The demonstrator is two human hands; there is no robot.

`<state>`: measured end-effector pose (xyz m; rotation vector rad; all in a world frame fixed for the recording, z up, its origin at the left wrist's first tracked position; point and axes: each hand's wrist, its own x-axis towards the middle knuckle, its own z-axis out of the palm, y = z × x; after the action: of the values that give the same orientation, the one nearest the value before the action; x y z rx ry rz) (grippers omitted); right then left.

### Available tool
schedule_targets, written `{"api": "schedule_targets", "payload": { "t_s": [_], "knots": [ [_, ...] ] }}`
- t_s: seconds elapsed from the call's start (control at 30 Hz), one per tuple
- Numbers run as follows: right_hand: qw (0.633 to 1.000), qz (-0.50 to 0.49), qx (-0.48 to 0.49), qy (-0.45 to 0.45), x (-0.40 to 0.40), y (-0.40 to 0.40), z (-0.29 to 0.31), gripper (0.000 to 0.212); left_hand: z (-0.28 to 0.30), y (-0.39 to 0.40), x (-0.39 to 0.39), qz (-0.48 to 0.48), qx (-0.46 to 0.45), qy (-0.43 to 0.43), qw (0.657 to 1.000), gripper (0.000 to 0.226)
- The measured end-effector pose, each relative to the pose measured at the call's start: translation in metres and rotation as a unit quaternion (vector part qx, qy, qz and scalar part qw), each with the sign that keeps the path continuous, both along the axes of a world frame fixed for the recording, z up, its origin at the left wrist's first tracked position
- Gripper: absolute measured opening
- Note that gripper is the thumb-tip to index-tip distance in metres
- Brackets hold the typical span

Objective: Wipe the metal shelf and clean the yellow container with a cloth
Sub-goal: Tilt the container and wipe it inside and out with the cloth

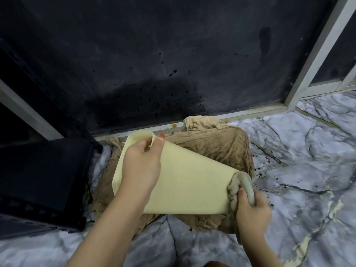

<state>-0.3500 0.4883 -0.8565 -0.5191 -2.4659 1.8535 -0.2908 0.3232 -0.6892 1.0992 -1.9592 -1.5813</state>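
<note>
A pale yellow container (188, 182) lies tilted on its side above a brown, stained cloth (217, 149) spread on the marble floor. My left hand (141, 166) grips the container's rim at its upper left, thumb hooked over the edge. My right hand (250, 205) holds a bunched grey-beige part of the cloth (239, 182) pressed against the container's lower right corner. The container's opening is turned away, so its inside is hidden.
A dark glass panel (154, 54) in a pale metal frame (240, 112) stands right behind the cloth, spattered with dark specks. A black box-like object (42, 180) sits on the floor at the left. Grey veined marble floor (300, 151) stretches right, with dark drips near the cloth.
</note>
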Motion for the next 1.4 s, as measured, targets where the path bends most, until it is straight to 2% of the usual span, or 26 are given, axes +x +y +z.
{"api": "schedule_targets", "payload": {
  "t_s": [0.07,0.17,0.23,0.27,0.4,0.5,0.6,0.67,0.8,0.93,1.1,1.27,1.4],
  "knots": [
    [1.000,-0.004,-0.009,0.007,0.004,-0.002,0.003,0.044,-0.001,0.000,0.000,0.012,0.000,0.000,1.000,0.026],
    [0.999,0.008,-0.027,0.016,0.004,-0.004,0.007,0.025,-0.003,-0.003,0.004,0.008,-0.014,0.018,1.000,0.014],
    [0.998,0.027,-0.051,0.029,0.002,-0.010,0.013,0.020,-0.002,-0.004,0.005,-0.016,-0.035,0.014,0.999,0.034],
    [0.997,0.041,-0.058,0.037,0.002,-0.015,0.018,0.018,-0.003,-0.004,0.005,-0.022,-0.044,0.015,0.999,0.036],
    [0.987,0.130,-0.060,0.077,0.001,-0.037,0.042,0.007,-0.012,0.001,0.005,-0.035,-0.051,0.015,0.998,0.018],
    [0.972,0.192,-0.060,0.121,0.004,-0.055,0.063,0.016,-0.020,0.003,0.005,-0.044,-0.066,0.003,0.997,0.021],
    [0.954,0.236,-0.056,0.177,0.007,-0.066,0.081,0.010,-0.022,0.005,0.005,-0.059,-0.088,-0.007,0.994,0.028],
    [0.944,0.261,-0.049,0.196,0.007,-0.067,0.090,0.013,-0.023,0.006,0.005,-0.070,-0.095,-0.008,0.993,0.029],
    [0.952,0.270,-0.069,0.125,-0.003,-0.060,0.086,0.019,-0.025,0.003,0.007,-0.065,-0.098,-0.015,0.993,0.032],
    [0.973,0.228,0.002,0.025,-0.022,-0.041,0.056,0.020,-0.026,-0.004,0.011,-0.060,-0.099,-0.011,0.993,0.027],
    [0.980,0.183,0.053,-0.058,-0.038,-0.016,0.020,0.029,-0.026,-0.002,0.011,-0.061,-0.094,-0.015,0.994,0.028],
    [0.983,0.155,0.062,-0.071,-0.039,-0.011,0.013,0.026,-0.027,0.003,0.010,-0.066,-0.094,-0.017,0.993,0.034],
    [0.982,0.188,0.010,-0.034,-0.025,-0.028,0.040,0.025,-0.027,0.004,0.011,-0.073,-0.098,-0.016,0.992,0.046]
  ]
}}
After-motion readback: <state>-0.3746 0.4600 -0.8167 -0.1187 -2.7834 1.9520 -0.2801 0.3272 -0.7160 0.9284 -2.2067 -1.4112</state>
